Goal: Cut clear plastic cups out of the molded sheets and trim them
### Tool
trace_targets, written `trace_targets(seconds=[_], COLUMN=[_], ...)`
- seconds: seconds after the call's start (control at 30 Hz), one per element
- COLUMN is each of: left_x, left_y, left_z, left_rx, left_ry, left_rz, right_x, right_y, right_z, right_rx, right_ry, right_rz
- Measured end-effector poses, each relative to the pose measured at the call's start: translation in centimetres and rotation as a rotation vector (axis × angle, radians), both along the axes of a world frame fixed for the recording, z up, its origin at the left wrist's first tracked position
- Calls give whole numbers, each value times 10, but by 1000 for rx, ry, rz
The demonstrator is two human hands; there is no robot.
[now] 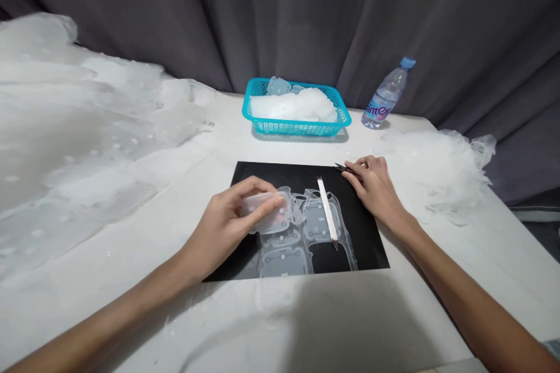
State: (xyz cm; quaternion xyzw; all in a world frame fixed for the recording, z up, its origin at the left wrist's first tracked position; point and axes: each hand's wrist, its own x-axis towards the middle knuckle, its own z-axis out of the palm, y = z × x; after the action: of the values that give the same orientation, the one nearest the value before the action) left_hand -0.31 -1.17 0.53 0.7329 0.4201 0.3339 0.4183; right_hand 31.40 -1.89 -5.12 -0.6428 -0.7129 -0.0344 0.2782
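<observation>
My left hand (238,213) pinches a translucent moulded plastic piece (266,218) between thumb and fingers, above the left part of a black mat (280,172). Below it, a clear moulded sheet (284,259) with rounded panels and cut-out gaps lies on the mat. Across its right side rests a slim white tool (327,210) with a dark pointed tip. At the mat's upper right corner, my right hand (371,183) is closed round small dark scissors (343,168), their tips pointing left. The fingers hide most of their handles.
Behind the mat stands a turquoise basket (301,128) holding translucent white pieces. A water bottle (385,99) is to its right. Large heaps of translucent sheets (87,128) cover the table's left, and a smaller pile of clear scraps (446,175) lies right. A grey curtain (297,11) hangs behind.
</observation>
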Motion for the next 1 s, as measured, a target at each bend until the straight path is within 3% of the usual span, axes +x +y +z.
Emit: trace_targets(seconds=[0.13,0.23,0.3,0.43,0.63,0.73,0.87,0.93,1.0], left_x=[2,4,6,10,12,10,9,10,10], left_y=[6,6,5,2,-1,-9,-24,-26,-22], left_z=[-1,-4,-7,-11,-9,-8,-9,-10,-11], left_rx=[-233,-410,-437,-321,-147,-11,240,286,239], left_ry=[-105,-180,-202,-180,-26,55,111,121,121], left_rz=[-16,-35,-43,-57,-108,-166,-301,-299,-203], right_x=[-19,-47,-67,-91,-93,-96,-105,-104,-100], right_y=[-7,-22,-32,-43,-40,-41,-43,-42,-41], right_z=[13,31,38,42,39,33,23,22,25], right_rx=[53,-74,-178,-299,-404,-425,-316,-321,-361], right_ry=[121,318,418,619,852,715,409,422,535], right_rz=[62,266,391,453,434,346,157,193,261])
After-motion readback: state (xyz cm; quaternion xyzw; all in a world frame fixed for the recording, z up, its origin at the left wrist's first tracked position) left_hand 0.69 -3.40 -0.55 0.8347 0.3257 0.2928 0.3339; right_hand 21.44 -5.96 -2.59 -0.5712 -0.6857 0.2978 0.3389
